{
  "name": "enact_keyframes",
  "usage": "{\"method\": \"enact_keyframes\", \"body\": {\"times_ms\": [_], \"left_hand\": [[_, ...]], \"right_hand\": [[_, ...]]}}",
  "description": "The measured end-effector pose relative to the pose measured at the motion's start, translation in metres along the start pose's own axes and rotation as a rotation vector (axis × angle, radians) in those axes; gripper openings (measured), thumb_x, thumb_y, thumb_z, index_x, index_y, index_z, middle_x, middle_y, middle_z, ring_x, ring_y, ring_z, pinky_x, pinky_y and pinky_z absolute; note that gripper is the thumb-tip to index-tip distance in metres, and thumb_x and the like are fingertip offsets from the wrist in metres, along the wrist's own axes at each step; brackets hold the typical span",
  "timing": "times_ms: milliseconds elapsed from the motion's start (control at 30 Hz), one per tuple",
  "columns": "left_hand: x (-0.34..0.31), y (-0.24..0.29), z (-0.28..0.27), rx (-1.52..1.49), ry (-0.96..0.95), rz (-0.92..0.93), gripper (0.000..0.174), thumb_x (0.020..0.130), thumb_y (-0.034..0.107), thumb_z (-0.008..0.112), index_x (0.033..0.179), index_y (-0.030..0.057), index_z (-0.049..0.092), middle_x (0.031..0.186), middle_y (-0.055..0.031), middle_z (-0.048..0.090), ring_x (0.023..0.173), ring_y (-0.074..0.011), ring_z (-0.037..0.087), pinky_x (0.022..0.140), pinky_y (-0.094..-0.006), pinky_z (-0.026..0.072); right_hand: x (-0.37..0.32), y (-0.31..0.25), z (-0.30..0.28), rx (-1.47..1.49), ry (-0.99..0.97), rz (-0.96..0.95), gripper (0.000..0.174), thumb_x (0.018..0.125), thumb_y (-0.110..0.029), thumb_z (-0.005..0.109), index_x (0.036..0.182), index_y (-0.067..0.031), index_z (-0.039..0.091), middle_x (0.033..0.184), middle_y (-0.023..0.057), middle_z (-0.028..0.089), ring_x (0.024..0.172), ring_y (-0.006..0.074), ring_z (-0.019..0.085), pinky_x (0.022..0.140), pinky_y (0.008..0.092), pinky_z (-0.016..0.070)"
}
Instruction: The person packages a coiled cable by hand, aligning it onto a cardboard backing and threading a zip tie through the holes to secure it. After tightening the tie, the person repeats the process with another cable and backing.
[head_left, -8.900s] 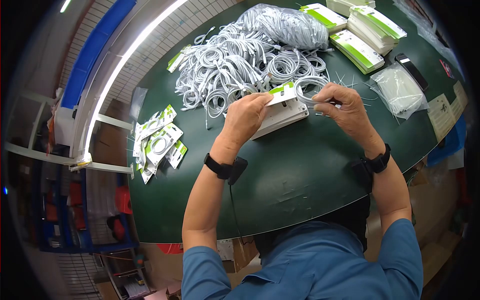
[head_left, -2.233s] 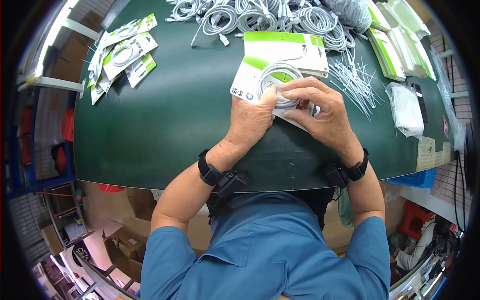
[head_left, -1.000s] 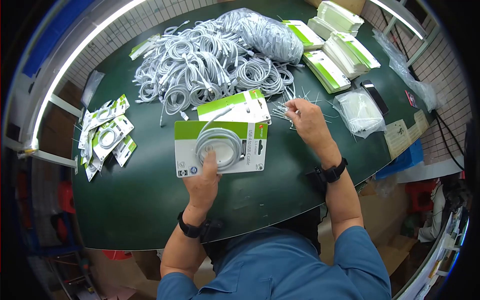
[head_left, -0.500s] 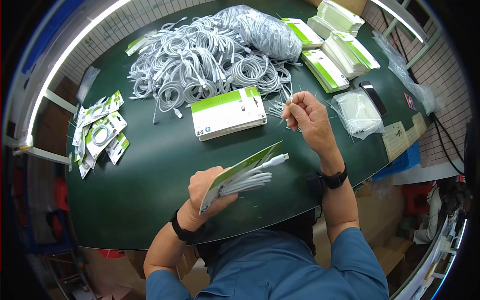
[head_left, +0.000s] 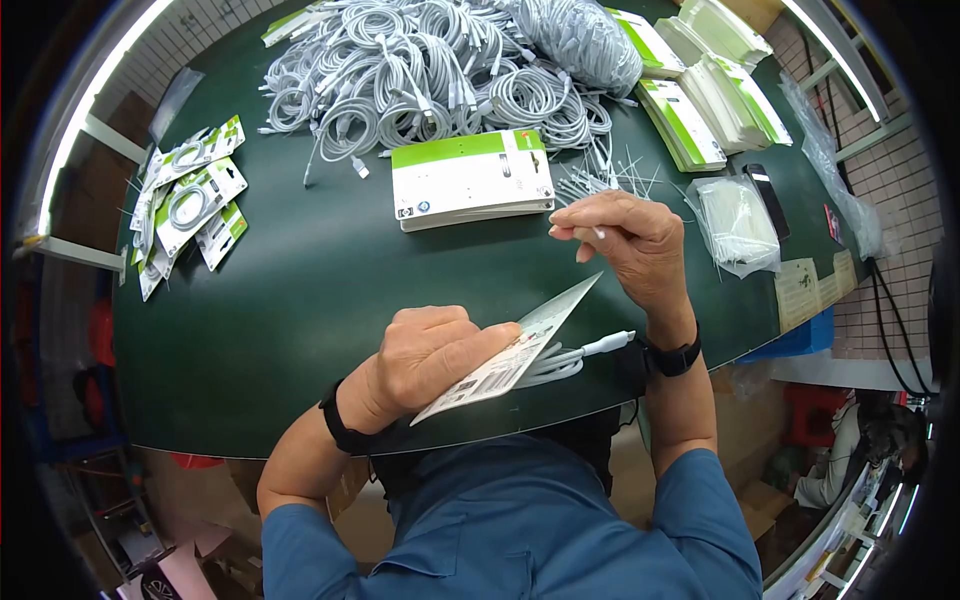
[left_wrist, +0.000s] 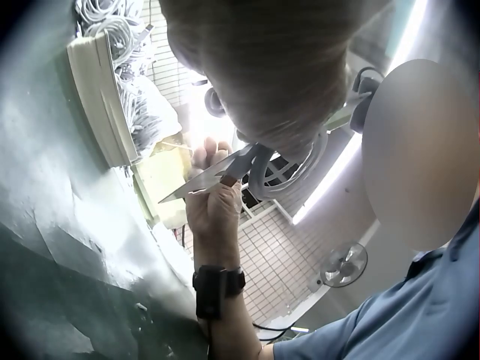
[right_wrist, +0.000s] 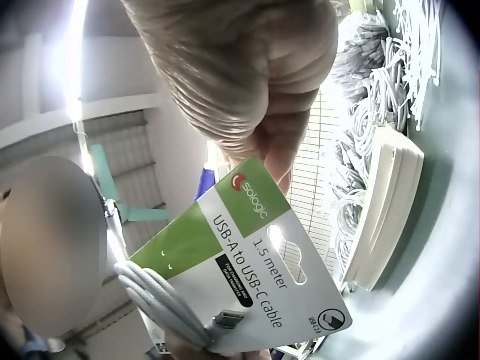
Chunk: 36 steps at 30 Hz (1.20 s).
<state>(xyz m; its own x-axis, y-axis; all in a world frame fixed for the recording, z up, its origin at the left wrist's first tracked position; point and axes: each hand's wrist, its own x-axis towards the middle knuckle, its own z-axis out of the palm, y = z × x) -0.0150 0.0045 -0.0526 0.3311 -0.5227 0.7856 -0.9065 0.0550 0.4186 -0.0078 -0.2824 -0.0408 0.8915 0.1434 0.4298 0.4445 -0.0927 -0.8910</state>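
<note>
My left hand (head_left: 430, 350) grips a green and white packaging card (head_left: 505, 370) near the table's front edge, the thumb on its printed back. A coiled white USB cable (head_left: 560, 366) sits on the card's other face, its plug sticking out to the right. The right wrist view shows the card's front (right_wrist: 292, 307), lettered USB-A to USB-C cable, with the coil (right_wrist: 161, 300) at its lower left. My right hand (head_left: 640, 245) is raised just beyond the card, finger and thumb pinching a white cable tie (head_left: 600, 233), mostly hidden by the fingers.
A stack of cards (head_left: 470, 185) lies ahead, before a large heap of coiled cables (head_left: 400, 70). Loose cable ties (head_left: 580, 182) and a bag of ties (head_left: 735, 225) lie right, beside a phone (head_left: 766, 200). Carded cables (head_left: 190, 205) are piled left; more card stacks (head_left: 680, 125) stand back right.
The left hand has turned the card over, from cable side up to printed back up, bringing it nearer the body. The right hand has come away from the loose ties with one pinched.
</note>
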Motion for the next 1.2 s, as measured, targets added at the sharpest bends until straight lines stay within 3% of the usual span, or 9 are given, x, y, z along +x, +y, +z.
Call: {"method": "enact_keyframes", "body": {"times_ms": [133,267,467,533,700,767,867,1067,1200], "left_hand": [[0.003,0.002,-0.001,0.018,-0.040,0.050,0.048,0.072,0.007,0.081,0.117,-0.0094,0.076,0.067,-0.0035,0.057,0.052,-0.0151,0.052,0.044,-0.0318,0.0403],[0.005,0.007,-0.002,0.039,-0.129,0.092,0.045,0.074,0.010,0.080,0.115,-0.0067,0.076,0.065,-0.0005,0.053,0.051,-0.0132,0.049,0.043,-0.0316,0.0367],[0.008,0.019,-0.003,0.112,-0.215,0.184,0.047,0.073,0.015,0.082,0.118,-0.0008,0.077,0.064,0.0039,0.048,0.053,-0.0108,0.044,0.044,-0.0298,0.0318],[0.007,0.024,-0.002,0.118,-0.212,0.198,0.048,0.073,0.016,0.082,0.119,0.0022,0.078,0.064,0.0060,0.042,0.054,-0.0091,0.042,0.045,-0.0285,0.0305],[0.005,0.027,0.001,0.107,-0.183,0.245,0.047,0.072,0.018,0.084,0.116,0.0047,0.079,0.065,0.0069,0.037,0.054,-0.0075,0.041,0.045,-0.0261,0.0291],[0.002,0.026,0.004,0.121,-0.158,0.269,0.044,0.072,0.018,0.084,0.115,0.0052,0.080,0.066,0.0071,0.035,0.055,-0.0076,0.041,0.045,-0.0259,0.0290],[0.001,0.026,-0.001,0.112,-0.175,0.258,0.045,0.072,0.018,0.085,0.114,0.0049,0.080,0.066,0.0070,0.035,0.054,-0.0074,0.040,0.045,-0.0258,0.0284],[0.000,0.023,0.002,0.101,-0.132,0.250,0.043,0.073,0.019,0.086,0.113,0.0048,0.080,0.066,0.0070,0.036,0.054,-0.0071,0.039,0.045,-0.0259,0.0280],[0.000,0.023,0.002,0.098,-0.131,0.245,0.041,0.074,0.019,0.086,0.112,0.0050,0.080,0.066,0.0069,0.036,0.054,-0.0069,0.039,0.045,-0.0260,0.0283]], "right_hand": [[0.005,0.001,-0.003,-0.101,-0.083,-0.208,0.014,0.092,0.002,0.079,0.103,-0.0057,0.084,0.106,0.0128,0.078,0.089,0.0166,0.076,0.073,0.0273,0.0633],[0.002,-0.004,-0.002,-0.027,-0.118,-0.177,0.022,0.085,0.003,0.084,0.105,-0.0074,0.084,0.098,0.0094,0.074,0.085,0.0170,0.073,0.073,0.0291,0.0617],[0.005,-0.021,-0.004,-0.176,-0.102,-0.245,0.027,0.080,0.010,0.085,0.103,-0.0030,0.082,0.092,0.0125,0.077,0.080,0.0193,0.072,0.068,0.0301,0.0575],[0.002,-0.019,0.000,0.057,-0.079,-0.267,0.028,0.077,0.014,0.084,0.101,0.0020,0.075,0.090,0.0167,0.078,0.080,0.0231,0.073,0.070,0.0335,0.0559],[-0.002,-0.038,0.010,0.176,-0.148,-0.256,0.027,0.076,0.008,0.090,0.097,0.0014,0.074,0.089,0.0166,0.078,0.075,0.0224,0.073,0.065,0.0323,0.0512],[-0.002,-0.044,0.015,0.122,-0.159,-0.252,0.022,0.081,-0.001,0.088,0.098,-0.0033,0.073,0.085,0.0127,0.075,0.068,0.0189,0.068,0.061,0.0306,0.0473],[0.000,-0.050,0.020,0.131,-0.218,-0.226,0.022,0.084,-0.008,0.089,0.097,-0.0052,0.072,0.083,0.0118,0.076,0.067,0.0168,0.069,0.058,0.0290,0.0452],[0.008,-0.051,0.025,0.139,-0.373,-0.258,0.024,0.083,-0.005,0.089,0.100,-0.0038,0.073,0.084,0.0132,0.076,0.069,0.0166,0.071,0.058,0.0295,0.0449],[0.010,-0.051,0.029,0.110,-0.356,-0.252,0.025,0.082,-0.006,0.089,0.102,-0.0036,0.074,0.084,0.0138,0.077,0.067,0.0159,0.069,0.057,0.0290,0.0441]]}}
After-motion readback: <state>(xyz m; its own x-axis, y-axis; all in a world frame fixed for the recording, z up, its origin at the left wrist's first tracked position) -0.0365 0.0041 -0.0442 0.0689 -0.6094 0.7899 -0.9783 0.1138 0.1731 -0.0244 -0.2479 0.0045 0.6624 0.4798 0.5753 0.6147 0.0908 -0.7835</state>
